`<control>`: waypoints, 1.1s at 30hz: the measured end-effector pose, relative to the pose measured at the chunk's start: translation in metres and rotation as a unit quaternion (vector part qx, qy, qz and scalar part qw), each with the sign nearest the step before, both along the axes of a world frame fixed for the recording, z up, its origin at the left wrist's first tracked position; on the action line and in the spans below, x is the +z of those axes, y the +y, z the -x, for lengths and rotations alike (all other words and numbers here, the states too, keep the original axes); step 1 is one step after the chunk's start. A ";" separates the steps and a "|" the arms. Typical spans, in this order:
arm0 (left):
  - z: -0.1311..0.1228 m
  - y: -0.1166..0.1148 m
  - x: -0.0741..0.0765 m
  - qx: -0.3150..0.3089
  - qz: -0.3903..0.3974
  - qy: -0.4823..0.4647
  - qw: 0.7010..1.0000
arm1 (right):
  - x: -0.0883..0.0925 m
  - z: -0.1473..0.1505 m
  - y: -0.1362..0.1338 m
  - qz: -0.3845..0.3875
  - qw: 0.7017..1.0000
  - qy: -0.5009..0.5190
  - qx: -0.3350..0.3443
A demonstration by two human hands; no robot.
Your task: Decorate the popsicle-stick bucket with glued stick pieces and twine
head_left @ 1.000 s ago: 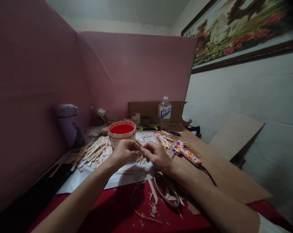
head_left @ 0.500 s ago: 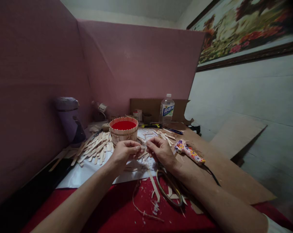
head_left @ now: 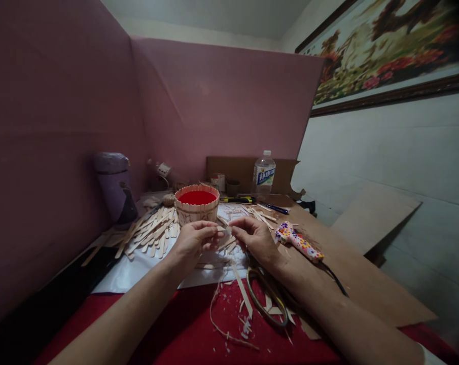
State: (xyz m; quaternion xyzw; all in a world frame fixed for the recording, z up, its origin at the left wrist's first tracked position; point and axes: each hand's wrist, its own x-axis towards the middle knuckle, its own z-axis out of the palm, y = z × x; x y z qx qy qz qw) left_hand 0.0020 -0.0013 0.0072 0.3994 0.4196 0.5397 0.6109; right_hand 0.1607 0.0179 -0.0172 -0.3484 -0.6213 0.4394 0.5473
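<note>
Pinching wooden stick (head_left: 224, 229), left hand (head_left: 193, 242), right hand (head_left: 257, 239)

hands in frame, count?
2: left hand and right hand, both the wearer's, fingertips meeting on a small stick piece in front of the round stick basket. No other person's hands visible.

The only lettering before you: blue characters on the white label (head_left: 263, 177) of the water bottle (head_left: 263, 165) at the counter's (head_left: 351, 274) far edge, too blurred to read.
</note>
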 end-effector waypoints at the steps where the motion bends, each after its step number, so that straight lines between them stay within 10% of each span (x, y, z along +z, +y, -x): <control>1: 0.000 0.000 0.000 0.002 0.004 0.000 1.000 | 0.000 0.000 0.000 0.001 1.000 -0.001 0.001; 33: -0.004 -0.003 -0.009 -0.027 -0.005 -0.002 1.000 | -0.003 -0.002 -0.003 -0.033 0.995 -0.095 -0.003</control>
